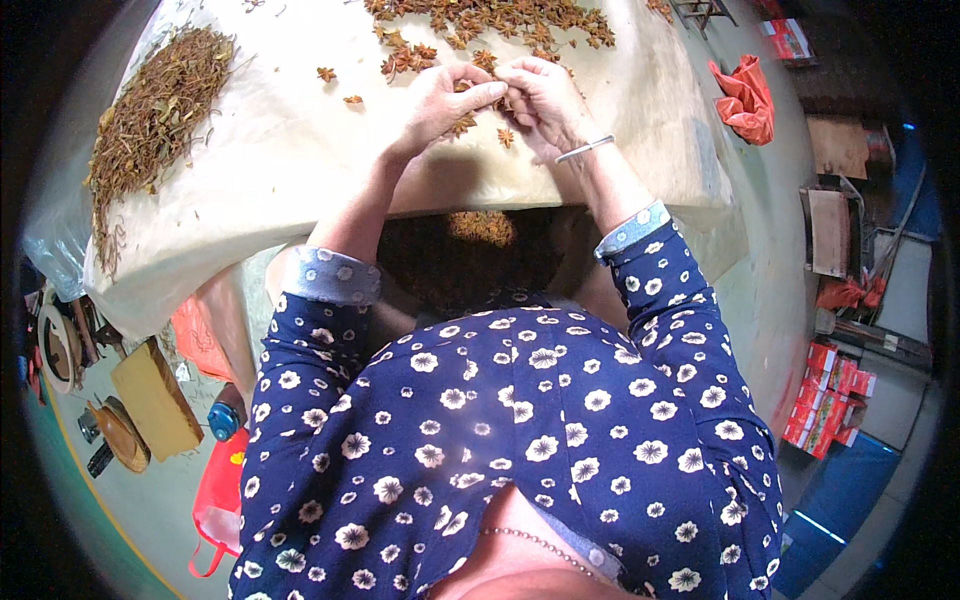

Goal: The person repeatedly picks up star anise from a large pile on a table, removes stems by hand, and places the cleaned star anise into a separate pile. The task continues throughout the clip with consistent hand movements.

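Note:
Both my hands meet over a cloth-like pale cover on the table, near its front edge. My left hand has thumb and fingers pinched towards my right hand, which wears a silver bangle at the wrist. Small brown pieces show between and under the fingertips; what each hand grips is partly hidden. A star anise lies just below the hands, another to their left. Beyond my fingers spreads a loose heap of star anise.
A pile of thin brown stems covers the table's left side. Below the front edge, a dark container holds brown material. A red plastic bag lies to the right; red boxes are stacked further off. At lower left are a blue-lidded bottle and a red bag.

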`<state>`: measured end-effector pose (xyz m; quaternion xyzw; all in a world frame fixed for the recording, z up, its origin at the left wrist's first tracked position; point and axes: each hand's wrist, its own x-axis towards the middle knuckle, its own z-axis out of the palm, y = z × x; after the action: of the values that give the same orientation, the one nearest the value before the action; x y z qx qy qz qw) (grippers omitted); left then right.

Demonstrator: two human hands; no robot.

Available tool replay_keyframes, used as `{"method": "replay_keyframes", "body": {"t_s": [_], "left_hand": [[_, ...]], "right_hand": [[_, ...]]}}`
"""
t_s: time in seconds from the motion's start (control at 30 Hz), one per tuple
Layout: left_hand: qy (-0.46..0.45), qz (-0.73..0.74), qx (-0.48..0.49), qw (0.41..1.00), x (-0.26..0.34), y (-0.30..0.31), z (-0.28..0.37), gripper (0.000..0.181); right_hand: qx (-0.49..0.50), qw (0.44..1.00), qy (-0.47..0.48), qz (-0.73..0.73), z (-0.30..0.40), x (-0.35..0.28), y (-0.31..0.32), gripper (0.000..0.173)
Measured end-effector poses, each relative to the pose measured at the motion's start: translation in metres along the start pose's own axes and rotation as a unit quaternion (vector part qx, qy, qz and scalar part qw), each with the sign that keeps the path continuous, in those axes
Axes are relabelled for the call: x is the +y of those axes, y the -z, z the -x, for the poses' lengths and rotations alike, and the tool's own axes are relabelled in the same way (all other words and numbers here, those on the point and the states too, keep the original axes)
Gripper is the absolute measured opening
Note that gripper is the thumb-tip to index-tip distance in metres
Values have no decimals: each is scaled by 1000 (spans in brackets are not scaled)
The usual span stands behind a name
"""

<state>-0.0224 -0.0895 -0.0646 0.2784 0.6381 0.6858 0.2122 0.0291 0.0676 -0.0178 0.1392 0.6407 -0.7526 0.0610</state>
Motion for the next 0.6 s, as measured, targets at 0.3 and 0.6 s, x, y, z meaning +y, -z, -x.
{"method": "replay_keyframes", "body": {"t_s": [0.3,0.6], "left_hand": [[39,335,24,941,-7,5,5,14],[112,542,-30,833,-4,17,-9,26]], "right_hand": [[78,752,438,487,23,6,-49,9],[11,946,2,-324,-13,-11,18,14]]}}
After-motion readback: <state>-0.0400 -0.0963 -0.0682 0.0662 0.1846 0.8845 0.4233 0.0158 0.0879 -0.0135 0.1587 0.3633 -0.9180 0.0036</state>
